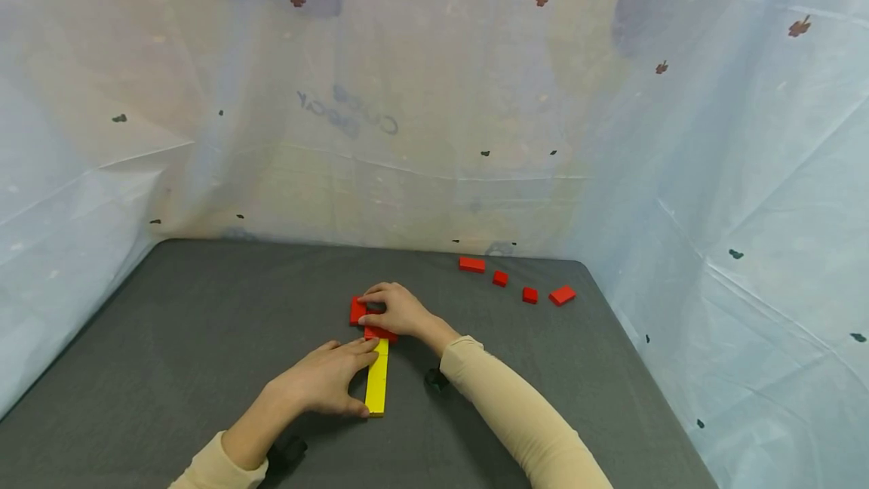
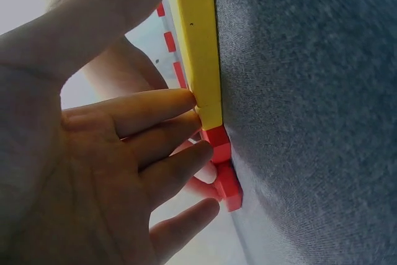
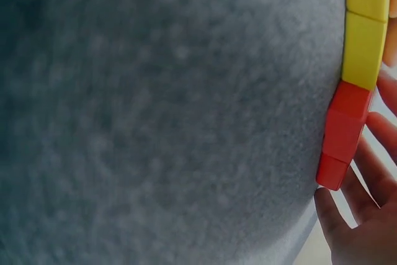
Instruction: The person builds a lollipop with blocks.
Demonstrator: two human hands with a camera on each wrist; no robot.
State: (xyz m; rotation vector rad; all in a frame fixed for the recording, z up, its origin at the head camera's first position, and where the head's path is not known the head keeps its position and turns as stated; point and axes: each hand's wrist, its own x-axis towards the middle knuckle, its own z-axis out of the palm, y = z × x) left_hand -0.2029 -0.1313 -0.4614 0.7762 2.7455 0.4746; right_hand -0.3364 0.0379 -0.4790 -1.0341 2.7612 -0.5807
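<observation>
A straight yellow strip of blocks (image 1: 376,383) lies on the dark table, pointing away from me. Two red blocks continue from its far end: one crosswise red block (image 1: 387,333), and one red block (image 1: 356,312) offset to the left. My left hand (image 1: 322,376) rests along the strip's left side, its fairly straight fingers and thumb touching the yellow; the left wrist view shows these fingers (image 2: 164,107) against it. From the right, my right hand (image 1: 400,312) reaches over the crosswise block and holds the left red block between thumb and fingertips. The right wrist view shows the left hand's fingers (image 3: 366,184) beside the row.
Several loose red pieces lie at the back right, among them an oblong block (image 1: 471,265), a small cube (image 1: 529,295) and another block (image 1: 562,295). A pale printed sheet (image 1: 421,195) hangs behind the grey table (image 1: 204,323) and along its sides.
</observation>
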